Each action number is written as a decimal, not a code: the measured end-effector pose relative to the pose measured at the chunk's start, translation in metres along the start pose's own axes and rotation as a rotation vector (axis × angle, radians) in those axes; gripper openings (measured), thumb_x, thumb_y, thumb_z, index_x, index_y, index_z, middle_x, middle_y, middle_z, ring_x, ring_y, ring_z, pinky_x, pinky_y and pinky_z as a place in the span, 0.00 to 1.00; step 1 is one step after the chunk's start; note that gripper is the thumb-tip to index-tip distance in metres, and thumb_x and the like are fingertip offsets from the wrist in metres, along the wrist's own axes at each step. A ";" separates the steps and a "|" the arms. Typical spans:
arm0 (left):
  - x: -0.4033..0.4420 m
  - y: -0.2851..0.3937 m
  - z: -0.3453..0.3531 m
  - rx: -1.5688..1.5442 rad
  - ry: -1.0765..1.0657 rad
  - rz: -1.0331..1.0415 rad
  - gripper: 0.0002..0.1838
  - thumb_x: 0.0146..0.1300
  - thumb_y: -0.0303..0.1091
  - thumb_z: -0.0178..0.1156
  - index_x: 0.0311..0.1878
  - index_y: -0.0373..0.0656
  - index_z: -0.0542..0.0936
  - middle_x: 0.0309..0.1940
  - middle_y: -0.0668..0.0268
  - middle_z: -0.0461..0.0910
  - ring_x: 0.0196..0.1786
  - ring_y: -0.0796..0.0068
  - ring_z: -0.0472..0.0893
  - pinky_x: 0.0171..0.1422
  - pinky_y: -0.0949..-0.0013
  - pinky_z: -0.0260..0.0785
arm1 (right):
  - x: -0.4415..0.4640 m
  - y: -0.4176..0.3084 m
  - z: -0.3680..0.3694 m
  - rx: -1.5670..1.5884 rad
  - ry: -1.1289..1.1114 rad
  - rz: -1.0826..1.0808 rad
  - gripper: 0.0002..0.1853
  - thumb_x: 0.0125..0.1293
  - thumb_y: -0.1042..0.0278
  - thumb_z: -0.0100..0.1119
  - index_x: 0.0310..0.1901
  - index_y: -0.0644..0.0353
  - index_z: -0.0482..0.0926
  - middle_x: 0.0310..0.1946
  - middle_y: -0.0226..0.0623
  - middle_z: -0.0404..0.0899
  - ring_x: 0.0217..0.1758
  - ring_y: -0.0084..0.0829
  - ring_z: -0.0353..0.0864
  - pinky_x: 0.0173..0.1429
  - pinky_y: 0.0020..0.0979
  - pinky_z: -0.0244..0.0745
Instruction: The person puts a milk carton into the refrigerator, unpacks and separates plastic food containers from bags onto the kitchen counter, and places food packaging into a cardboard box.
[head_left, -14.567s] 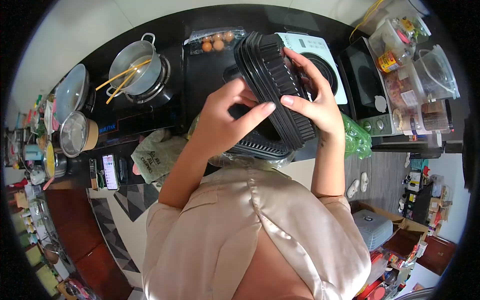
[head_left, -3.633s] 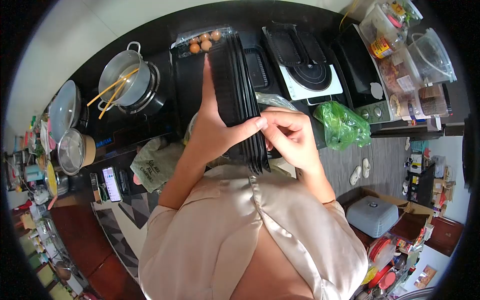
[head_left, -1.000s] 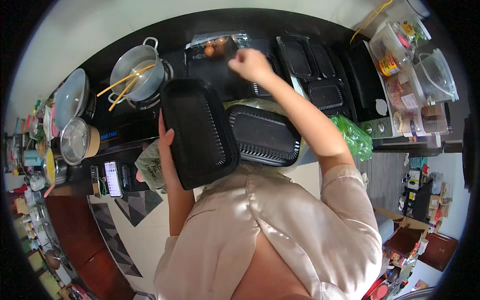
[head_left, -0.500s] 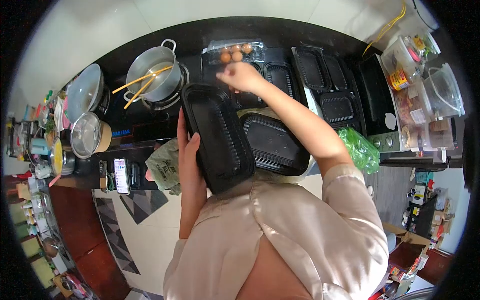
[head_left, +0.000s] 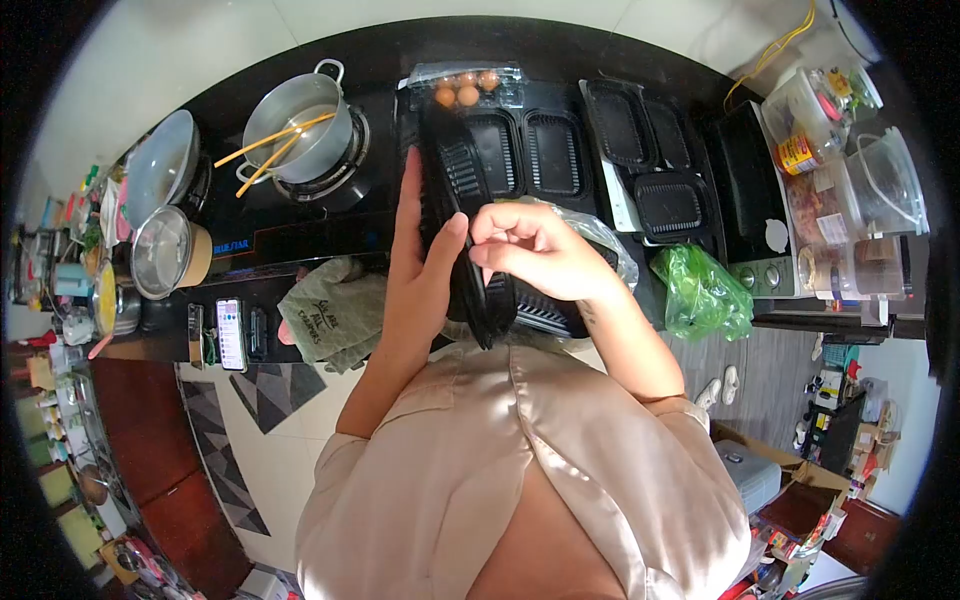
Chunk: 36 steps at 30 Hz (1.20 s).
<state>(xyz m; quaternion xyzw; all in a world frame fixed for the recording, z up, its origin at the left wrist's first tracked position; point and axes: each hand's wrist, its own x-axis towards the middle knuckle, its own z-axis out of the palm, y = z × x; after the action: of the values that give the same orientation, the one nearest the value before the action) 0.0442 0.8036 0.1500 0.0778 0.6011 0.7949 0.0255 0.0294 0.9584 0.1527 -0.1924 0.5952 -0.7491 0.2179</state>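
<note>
My left hand (head_left: 412, 285) grips black plastic food trays (head_left: 462, 165), turned nearly on edge in front of my chest. Its thumb lies on the near side and its fingers are along the far side. At the trays' right edge, my right hand (head_left: 532, 248) has thumb and fingers pinched together on the rim. How many trays are nested there I cannot tell. Beneath my hands, more black trays (head_left: 548, 315) lie partly hidden in a clear plastic bag (head_left: 622, 255). Single black trays (head_left: 553, 150) are laid out flat on the counter beyond.
A clear carton of eggs (head_left: 512, 94) stands behind the trays. To the left, a pot (head_left: 335, 135) with chopsticks (head_left: 280, 140) sits on the stove. More trays (head_left: 672, 208), a green plastic bag (head_left: 700, 292) and an oven (head_left: 775, 272) are at right. A phone (head_left: 231, 335) rests on the left edge.
My right hand has come back from near the eggs to the trays' edge. My left hand has turned the held trays from facing me to nearly edge-on.
</note>
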 end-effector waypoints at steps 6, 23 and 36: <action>0.008 -0.018 -0.014 -0.008 0.163 0.111 0.37 0.60 0.25 0.50 0.74 0.42 0.51 0.69 0.56 0.60 0.67 0.66 0.66 0.70 0.67 0.57 | -0.017 -0.002 -0.015 -0.172 0.439 -0.192 0.03 0.59 0.74 0.54 0.28 0.60 0.74 0.25 0.20 0.73 0.28 0.11 0.66 0.33 0.16 0.61; -0.053 -0.031 -0.138 -0.196 0.409 -0.077 0.41 0.57 0.39 0.54 0.73 0.42 0.52 0.64 0.51 0.64 0.61 0.57 0.72 0.62 0.60 0.70 | 0.205 0.091 -0.062 -1.239 0.416 0.274 0.24 0.53 0.48 0.62 0.37 0.65 0.83 0.41 0.52 0.82 0.46 0.47 0.82 0.52 0.40 0.77; -0.042 -0.022 -0.115 -0.332 0.413 -0.008 0.41 0.57 0.39 0.56 0.73 0.42 0.52 0.66 0.52 0.62 0.63 0.59 0.70 0.65 0.61 0.67 | 0.184 0.065 -0.034 -0.944 -0.071 0.498 0.20 0.64 0.52 0.57 0.36 0.66 0.80 0.23 0.36 0.81 0.22 0.26 0.81 0.27 0.29 0.78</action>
<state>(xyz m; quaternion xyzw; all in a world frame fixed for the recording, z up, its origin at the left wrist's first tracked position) 0.0668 0.6941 0.0948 -0.0937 0.4552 0.8816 -0.0821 -0.1357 0.8705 0.0872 -0.1475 0.8874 -0.3186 0.2988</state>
